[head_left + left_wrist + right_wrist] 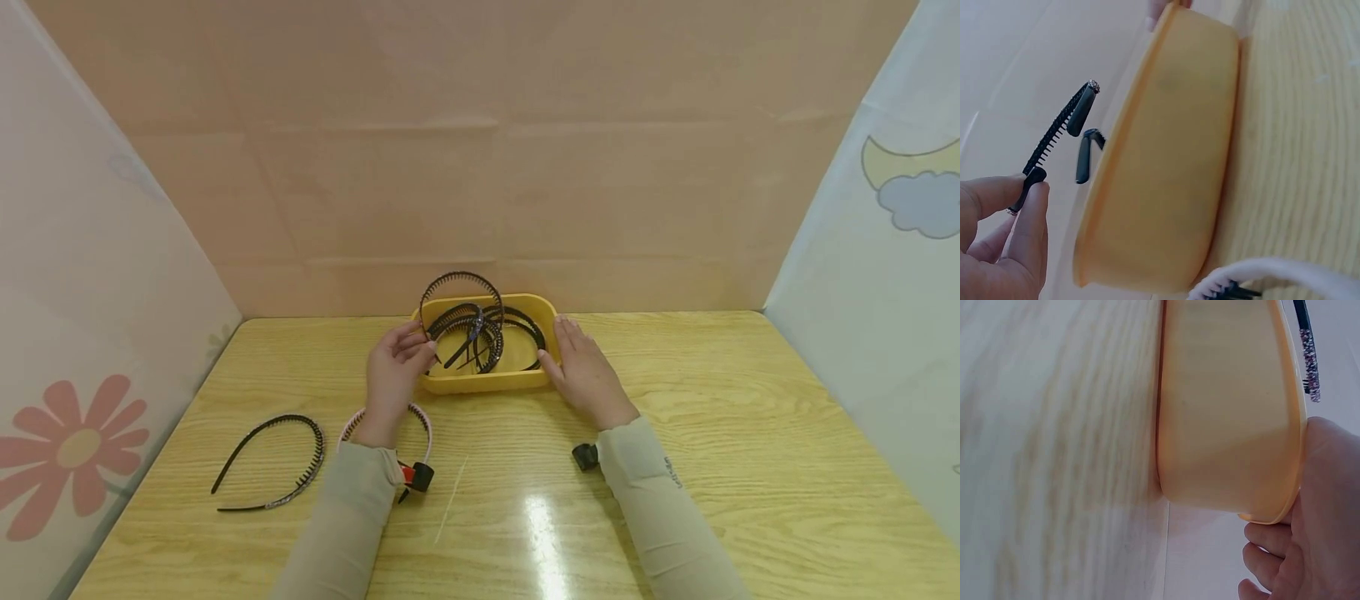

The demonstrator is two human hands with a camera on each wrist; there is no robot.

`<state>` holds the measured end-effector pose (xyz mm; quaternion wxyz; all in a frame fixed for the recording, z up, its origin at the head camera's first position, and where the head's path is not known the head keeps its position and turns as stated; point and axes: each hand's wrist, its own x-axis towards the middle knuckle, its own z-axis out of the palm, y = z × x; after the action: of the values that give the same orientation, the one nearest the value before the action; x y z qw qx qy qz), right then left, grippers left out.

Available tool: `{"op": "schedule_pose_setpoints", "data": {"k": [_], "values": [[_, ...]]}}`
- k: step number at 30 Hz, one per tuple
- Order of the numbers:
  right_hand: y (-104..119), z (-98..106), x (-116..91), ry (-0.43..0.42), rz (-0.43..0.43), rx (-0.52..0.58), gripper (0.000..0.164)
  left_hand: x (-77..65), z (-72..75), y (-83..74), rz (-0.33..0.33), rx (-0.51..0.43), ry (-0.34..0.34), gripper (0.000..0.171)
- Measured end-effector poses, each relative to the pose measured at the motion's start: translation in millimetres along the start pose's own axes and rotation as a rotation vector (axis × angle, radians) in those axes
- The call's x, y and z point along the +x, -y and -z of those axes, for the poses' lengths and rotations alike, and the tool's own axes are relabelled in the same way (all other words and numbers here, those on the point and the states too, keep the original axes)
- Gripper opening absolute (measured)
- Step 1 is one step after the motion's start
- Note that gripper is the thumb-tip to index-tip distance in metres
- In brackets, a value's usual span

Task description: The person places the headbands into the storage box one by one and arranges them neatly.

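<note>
My left hand (393, 358) pinches one end of a black toothed headband (460, 275) between thumb and fingers, and its arch stands above the left part of a yellow basket (487, 383). The left wrist view shows this held headband (1054, 134) beside the basket's rim, its ends toward the camera. Several black headbands (531, 321) lie tangled inside the basket, some with glittery trim. My right hand (588, 371) holds the basket's right end, thumb at the front corner of the rim and fingers along the outside, as the right wrist view also shows.
A black headband with a glittery section (318, 442) lies on the wooden table (712, 467) at the left. Partly under my left wrist is a pink headband (429, 429). A plain beige backdrop (525, 167) rises behind the basket, with printed white side panels (90, 275).
</note>
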<state>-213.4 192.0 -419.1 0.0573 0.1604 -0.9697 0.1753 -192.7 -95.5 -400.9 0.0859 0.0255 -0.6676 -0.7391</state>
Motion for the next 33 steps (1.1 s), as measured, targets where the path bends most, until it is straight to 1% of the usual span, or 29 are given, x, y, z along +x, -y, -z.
{"op": "schedule_pose_setpoints", "data": {"k": [2,7,10,16,20,25,29,33], "values": [[-0.6,0.0,-0.1,0.003,-0.003,-0.002,0.071,-1.0,-3.2,0.9,-0.016,0.018,0.007,0.046],[-1.4,-0.2,0.0,0.010,-0.004,-0.003,0.071,-4.4,-9.8,2.2,-0.046,0.107,0.020,0.048],[-1.4,0.0,0.1,0.011,-0.002,-0.002,0.071,-5.2,-12.1,4.2,-0.063,0.183,0.017,0.049],[0.1,1.6,-0.4,0.015,-0.007,0.007,0.071,-7.5,-15.3,5.0,-0.103,0.291,-0.001,0.047],[0.9,1.7,-0.6,0.013,-0.007,0.007,0.071,-6.7,-17.4,10.1,-0.156,0.383,-0.013,0.044],[1.7,1.7,-0.6,0.011,-0.005,0.004,0.071,-5.6,-18.3,13.8,-0.209,0.464,-0.020,0.044],[2.1,1.8,-0.6,0.013,-0.008,0.007,0.071,-6.0,-19.2,12.6,-0.215,0.522,-0.010,0.046],[2.3,1.6,-0.6,0.011,-0.009,0.006,0.070,-6.2,-19.8,11.3,-0.200,0.562,0.005,0.047]]}}
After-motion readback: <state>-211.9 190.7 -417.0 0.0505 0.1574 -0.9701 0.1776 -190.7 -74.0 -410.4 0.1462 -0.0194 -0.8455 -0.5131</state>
